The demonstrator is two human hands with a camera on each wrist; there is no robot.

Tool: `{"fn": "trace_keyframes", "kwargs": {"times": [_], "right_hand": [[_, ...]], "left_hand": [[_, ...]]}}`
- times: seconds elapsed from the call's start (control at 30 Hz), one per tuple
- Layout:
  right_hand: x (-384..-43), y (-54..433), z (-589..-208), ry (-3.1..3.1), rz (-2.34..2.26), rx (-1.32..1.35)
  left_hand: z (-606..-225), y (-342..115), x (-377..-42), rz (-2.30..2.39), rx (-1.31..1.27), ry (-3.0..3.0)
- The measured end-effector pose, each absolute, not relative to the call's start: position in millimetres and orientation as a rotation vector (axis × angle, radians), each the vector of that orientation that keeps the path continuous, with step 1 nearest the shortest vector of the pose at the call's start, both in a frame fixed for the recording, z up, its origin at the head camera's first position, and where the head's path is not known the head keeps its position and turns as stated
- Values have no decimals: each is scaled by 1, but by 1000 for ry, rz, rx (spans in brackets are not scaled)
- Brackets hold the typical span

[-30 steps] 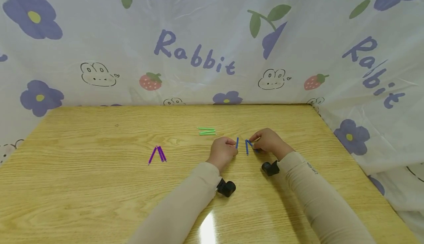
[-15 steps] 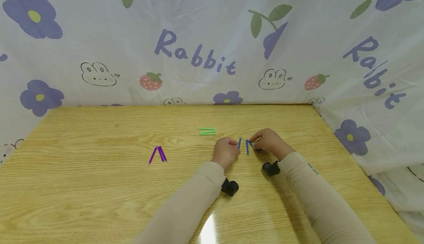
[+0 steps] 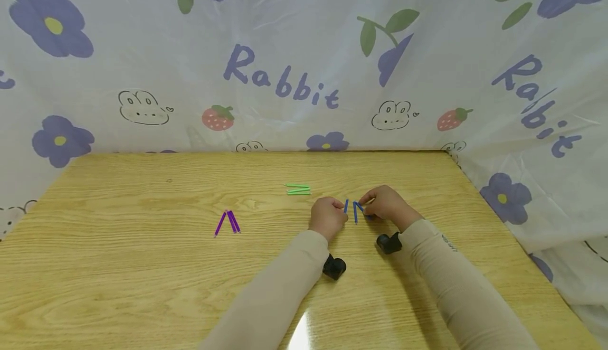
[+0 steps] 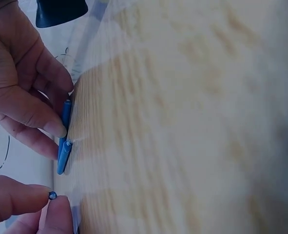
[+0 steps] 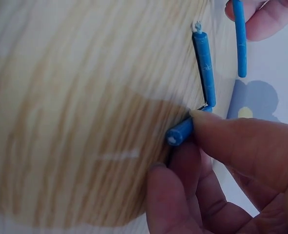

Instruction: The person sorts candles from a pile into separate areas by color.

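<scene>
My left hand pinches a thin blue candle between thumb and forefinger, its far end sticking out past the fingertips. To the right, my right hand holds a second blue candle slanted at the tabletop, thumb on top of it. Between the hands lies a third blue candle, wick showing at one end; its other end meets the tip of the right hand's candle. In the left wrist view the left hand's candle shows only its round end.
Three green candles lie on the wooden table behind the left hand. Several purple candles lie further left, two of them close together. A printed curtain hangs along the table's back and right sides.
My left hand has slid a little to the right with its blue candle, closer to the middle one. The right hand stays in place; green and purple candles lie as before.
</scene>
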State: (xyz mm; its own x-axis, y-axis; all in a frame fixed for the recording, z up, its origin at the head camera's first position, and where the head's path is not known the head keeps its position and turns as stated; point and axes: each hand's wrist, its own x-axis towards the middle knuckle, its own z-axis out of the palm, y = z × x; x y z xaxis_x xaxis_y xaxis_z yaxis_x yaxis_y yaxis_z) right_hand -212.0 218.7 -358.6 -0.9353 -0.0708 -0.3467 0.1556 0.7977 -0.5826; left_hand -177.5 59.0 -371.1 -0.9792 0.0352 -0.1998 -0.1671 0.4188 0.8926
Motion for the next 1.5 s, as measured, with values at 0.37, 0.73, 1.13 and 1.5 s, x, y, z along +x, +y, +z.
{"fn": "trace_keyframes", "kwargs": {"times": [0.37,0.73,1.13,1.5], "right_hand": [[-209,218,-360,2634,-885,66],[-209,217,-360,2643,-879,53],[-210,218,-357,2626,-895,43],[-210,218,-355,2650,-903,22]], "left_hand": [[-377,64,-184,1507,-96,2524],[-372,66,-185,1409,-84,2590],[-373,68,-186,1404,-78,2599],[-371,69,-183,1399,-50,2613]]}}
